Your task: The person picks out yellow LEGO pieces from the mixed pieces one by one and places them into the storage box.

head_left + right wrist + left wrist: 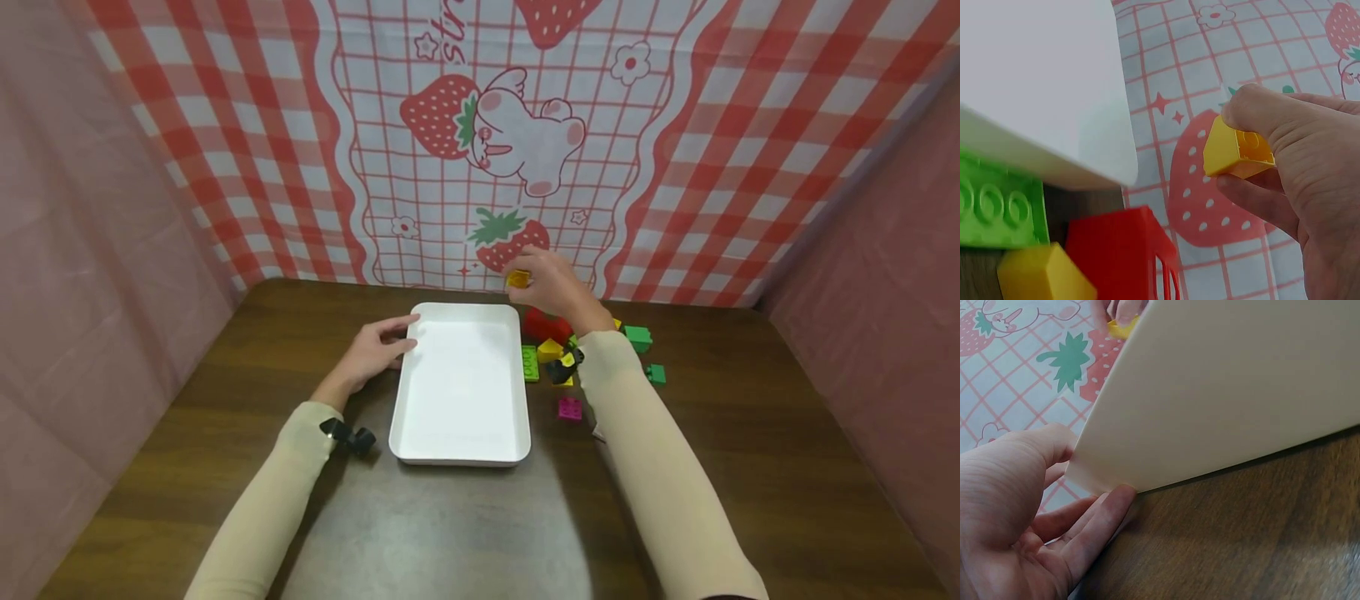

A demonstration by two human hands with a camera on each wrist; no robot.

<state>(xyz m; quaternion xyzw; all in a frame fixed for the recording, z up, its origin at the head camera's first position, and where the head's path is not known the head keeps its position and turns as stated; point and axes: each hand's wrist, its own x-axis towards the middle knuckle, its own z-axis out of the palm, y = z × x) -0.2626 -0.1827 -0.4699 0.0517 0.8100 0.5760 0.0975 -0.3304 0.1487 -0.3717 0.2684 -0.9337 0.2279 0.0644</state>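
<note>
Yellow plastic, a small brick (pixel 1239 152), is pinched between thumb and fingers of the right hand (pixel 551 287), raised just beyond the far right corner of the white tray (pixel 420 417). The tray's far left corner is touched by the left hand (pixel 375 350), fingers relaxed; its long axis runs away from the person on the tabletop (pixel 750 467).

A: The light is soft and even, from above; the white tray (pixel 461 383) is so bright that its inside shows almost no detail.

B: The dark table (pixel 750 467) carries a pale sheen near the bottom, and the arms cast faint shadows. The head view bends at its edges. Both wrist views are soft up close, the tray wall blurred
</note>
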